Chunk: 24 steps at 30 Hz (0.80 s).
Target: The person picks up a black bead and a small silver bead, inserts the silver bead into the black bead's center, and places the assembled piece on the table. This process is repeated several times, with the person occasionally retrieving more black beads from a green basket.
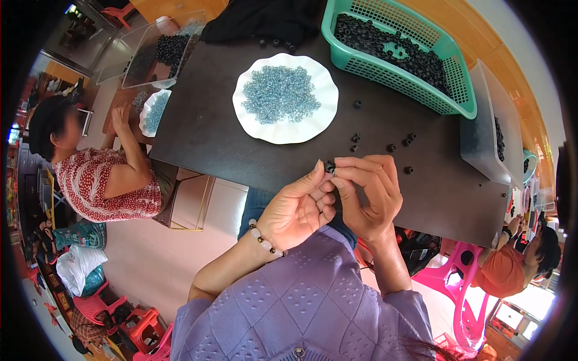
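Note:
Above the table's near edge, my left hand (299,207) is turned palm up, its thumb and forefinger closed on a small black ring-like part (329,166). The fingertips of my right hand (371,201) meet that part from the other side in a pinch. Something tiny and pale shows between them, too small to name. Beyond my hands stands a white scalloped plate (329,99) heaped with small clear bluish pieces (280,95). Several loose black parts (409,170) like the held one lie on the dark table (205,129) to the right of the plate.
A green perforated basket (394,99) of black parts stands at the back right, beside a translucent bin (481,138). Black cloth (262,24) lies at the far edge. One person (114,174) sits at the left with another plate (146,123); another person (509,268) is at the right.

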{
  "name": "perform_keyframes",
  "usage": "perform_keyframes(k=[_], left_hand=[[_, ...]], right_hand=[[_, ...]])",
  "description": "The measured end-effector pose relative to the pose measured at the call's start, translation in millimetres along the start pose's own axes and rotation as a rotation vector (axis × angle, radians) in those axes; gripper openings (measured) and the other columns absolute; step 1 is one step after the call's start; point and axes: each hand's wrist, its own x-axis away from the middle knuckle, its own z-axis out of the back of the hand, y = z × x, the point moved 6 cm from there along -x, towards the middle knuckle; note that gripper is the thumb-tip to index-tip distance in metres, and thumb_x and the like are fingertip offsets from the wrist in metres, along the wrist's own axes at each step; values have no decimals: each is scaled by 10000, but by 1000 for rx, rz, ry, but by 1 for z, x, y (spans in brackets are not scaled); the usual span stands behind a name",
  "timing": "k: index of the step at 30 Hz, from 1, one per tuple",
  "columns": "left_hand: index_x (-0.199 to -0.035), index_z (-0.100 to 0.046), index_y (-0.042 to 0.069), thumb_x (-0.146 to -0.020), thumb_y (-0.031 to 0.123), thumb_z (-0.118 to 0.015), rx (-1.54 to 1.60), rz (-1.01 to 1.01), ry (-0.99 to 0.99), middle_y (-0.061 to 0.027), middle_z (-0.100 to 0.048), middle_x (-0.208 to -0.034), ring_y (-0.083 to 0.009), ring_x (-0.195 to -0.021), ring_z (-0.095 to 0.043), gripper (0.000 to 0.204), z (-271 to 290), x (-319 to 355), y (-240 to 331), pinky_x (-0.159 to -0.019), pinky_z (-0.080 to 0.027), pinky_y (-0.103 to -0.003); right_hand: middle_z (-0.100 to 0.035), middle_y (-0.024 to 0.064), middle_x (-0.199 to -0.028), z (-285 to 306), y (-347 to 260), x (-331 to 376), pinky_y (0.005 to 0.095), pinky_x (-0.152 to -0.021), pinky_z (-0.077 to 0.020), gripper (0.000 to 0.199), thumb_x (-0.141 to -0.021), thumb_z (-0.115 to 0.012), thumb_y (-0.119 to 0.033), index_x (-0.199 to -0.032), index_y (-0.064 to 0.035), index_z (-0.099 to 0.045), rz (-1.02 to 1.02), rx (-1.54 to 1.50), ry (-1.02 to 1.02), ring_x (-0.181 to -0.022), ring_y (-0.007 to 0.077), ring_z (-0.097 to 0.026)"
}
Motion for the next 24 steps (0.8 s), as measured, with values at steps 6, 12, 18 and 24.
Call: perform_keyframes(k=[6,12,18,24], left_hand=[[-884,-602,98,-892,330,-639,-66,-32,44,19,-580,-785,-90,-728,-536,235,5,0,0,-650,-452,-237],[-871,-606,93,-896,307,-639,-133,-61,25,21,-584,-796,-85,-733,-540,218,5,1,-1,-670,-449,-249],[-841,-627,37,-905,248,-622,-475,-120,-78,-21,-607,-765,-107,-725,-556,221,17,21,15,-675,-451,-264],[-978,-644,1,-933,186,-582,-495,40,-203,-79,-654,-850,-147,-765,-583,200,35,20,14,-688,-471,-277]], right_hand=[[-677,52,-911,-2,-1,0,307,-666,-481,181,-673,-702,25,-835,-45,-659,-31,-4,-41,-766,231,-561],[-685,83,-889,0,3,0,304,-674,-476,155,-720,-700,26,-859,-30,-660,-196,-152,-55,-783,223,-580],[-695,82,-894,-5,9,3,318,-770,-468,170,-755,-671,-6,-922,-15,-698,-409,-516,-422,-804,212,-582],[-661,82,-1011,0,-5,10,352,-730,-499,241,-656,-677,17,-896,-6,-681,-124,-324,-499,-872,279,-555]])
